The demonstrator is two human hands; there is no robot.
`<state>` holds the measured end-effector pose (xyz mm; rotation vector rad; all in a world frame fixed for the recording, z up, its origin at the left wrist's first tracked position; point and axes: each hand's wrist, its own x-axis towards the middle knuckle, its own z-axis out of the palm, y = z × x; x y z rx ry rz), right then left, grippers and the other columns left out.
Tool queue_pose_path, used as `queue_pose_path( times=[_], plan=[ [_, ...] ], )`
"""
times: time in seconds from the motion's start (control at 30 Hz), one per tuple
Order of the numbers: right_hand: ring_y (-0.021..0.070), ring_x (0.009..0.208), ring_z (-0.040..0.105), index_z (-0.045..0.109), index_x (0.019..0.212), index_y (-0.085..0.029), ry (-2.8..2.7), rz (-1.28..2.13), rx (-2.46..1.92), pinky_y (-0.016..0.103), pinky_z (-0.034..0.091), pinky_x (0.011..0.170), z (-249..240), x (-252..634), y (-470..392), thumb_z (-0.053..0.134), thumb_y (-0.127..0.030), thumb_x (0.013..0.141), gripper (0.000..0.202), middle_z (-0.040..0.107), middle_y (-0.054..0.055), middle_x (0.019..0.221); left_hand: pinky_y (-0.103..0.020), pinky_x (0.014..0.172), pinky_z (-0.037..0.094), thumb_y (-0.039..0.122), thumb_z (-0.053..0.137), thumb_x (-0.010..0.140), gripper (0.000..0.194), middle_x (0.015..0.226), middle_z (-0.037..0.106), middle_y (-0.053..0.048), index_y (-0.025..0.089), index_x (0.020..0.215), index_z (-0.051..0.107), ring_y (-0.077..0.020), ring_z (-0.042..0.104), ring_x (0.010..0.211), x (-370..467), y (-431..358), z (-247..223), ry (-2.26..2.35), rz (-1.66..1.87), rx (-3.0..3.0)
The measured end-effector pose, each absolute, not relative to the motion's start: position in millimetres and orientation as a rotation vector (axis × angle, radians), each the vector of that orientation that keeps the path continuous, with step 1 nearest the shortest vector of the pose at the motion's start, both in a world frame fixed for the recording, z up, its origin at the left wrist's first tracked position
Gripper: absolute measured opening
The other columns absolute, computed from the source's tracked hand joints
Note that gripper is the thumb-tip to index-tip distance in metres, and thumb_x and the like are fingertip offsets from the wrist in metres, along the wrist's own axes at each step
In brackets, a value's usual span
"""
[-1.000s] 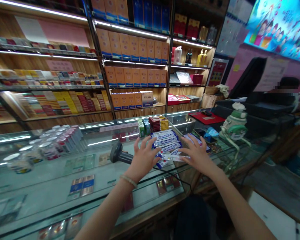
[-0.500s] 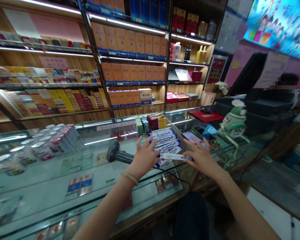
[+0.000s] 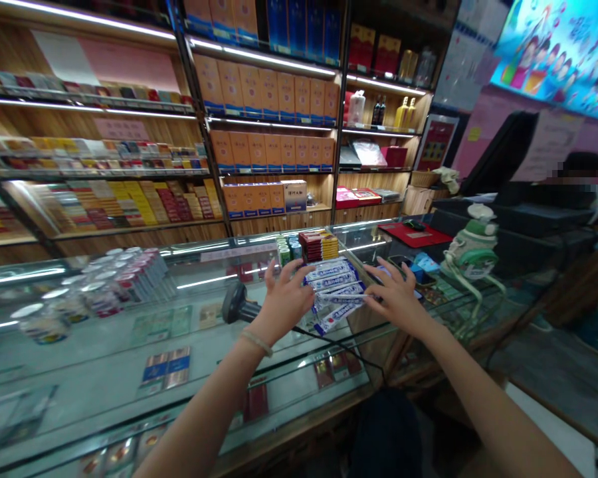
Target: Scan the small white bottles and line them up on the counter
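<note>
Between my two hands is a slim blue-and-white wrapped stick packet (image 3: 343, 298), seen nearly edge-on. My left hand (image 3: 286, 297) pinches its left end, with the other fingers spread. The right end sits in the fingertips of my right hand (image 3: 397, 297). Beneath and behind it, several similar blue-and-white packets (image 3: 331, 271) lie in a loose pile on the glass counter (image 3: 204, 362). A dark handheld barcode scanner (image 3: 237, 304) rests left of my left hand, its cable running under the packets. My right hand mostly covers a phone behind it.
Behind the pile stand red and yellow small boxes (image 3: 319, 245) and green small packs (image 3: 289, 249). White-lidded cups (image 3: 98, 292) line the counter's left. On the right are a green water bottle (image 3: 473, 249) with a strap and a red mat (image 3: 416, 234). A person sits beyond a monitor (image 3: 501, 154).
The held packet has tipped from showing its broad face to nearly edge-on, and sits slightly higher over the pile. My right hand now covers more of the phone. The view has shifted slightly.
</note>
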<state>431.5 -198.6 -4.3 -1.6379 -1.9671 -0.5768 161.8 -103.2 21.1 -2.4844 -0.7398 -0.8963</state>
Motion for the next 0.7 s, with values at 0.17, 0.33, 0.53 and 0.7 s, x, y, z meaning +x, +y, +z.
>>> queue_pose_path(
  times=[0.17,0.33,0.53,0.7],
  plan=[
    [0.0328,0.144,0.036,0.073,0.080,-0.029,-1.808,-0.293,-1.609,0.063,0.023,0.114,0,422,-172,0.063,-0.044,0.091,0.021,0.057,0.002,0.145,-0.072,0.115,0.011,0.031,0.069,0.087,0.012,0.133,0.066,0.001,0.028,0.077,0.073,-0.0343,0.043,0.136,127,-96,38,-0.939,-0.959,-2.521],
    [0.0318,0.140,0.041,0.075,0.081,-0.031,-1.760,-0.086,-1.539,0.061,0.027,0.114,5,398,-145,0.060,-0.052,0.091,0.028,0.059,0.001,0.144,-0.071,0.114,0.014,0.033,0.064,0.089,0.016,0.134,0.065,0.000,0.029,0.078,0.074,-0.0344,0.041,0.136,92,-89,46,-1.130,-1.045,-2.523],
    [0.0308,0.139,0.043,0.076,0.081,-0.032,-1.811,0.010,-1.441,0.059,0.028,0.115,16,359,-122,0.061,-0.051,0.090,0.026,0.058,0.001,0.144,-0.071,0.116,0.012,0.035,0.060,0.091,0.022,0.137,0.062,-0.001,0.027,0.076,0.074,-0.0347,0.038,0.138,51,-81,51,-1.254,-1.044,-2.480],
    [0.0296,0.138,0.043,0.076,0.080,-0.031,-1.824,0.039,-1.327,0.057,0.027,0.116,23,325,-96,0.063,-0.047,0.089,0.023,0.060,0.002,0.141,-0.070,0.116,0.016,0.040,0.057,0.093,0.025,0.139,0.061,-0.004,0.026,0.081,0.074,-0.0346,0.038,0.138,17,-72,55,-1.321,-1.072,-2.433]
  ],
)
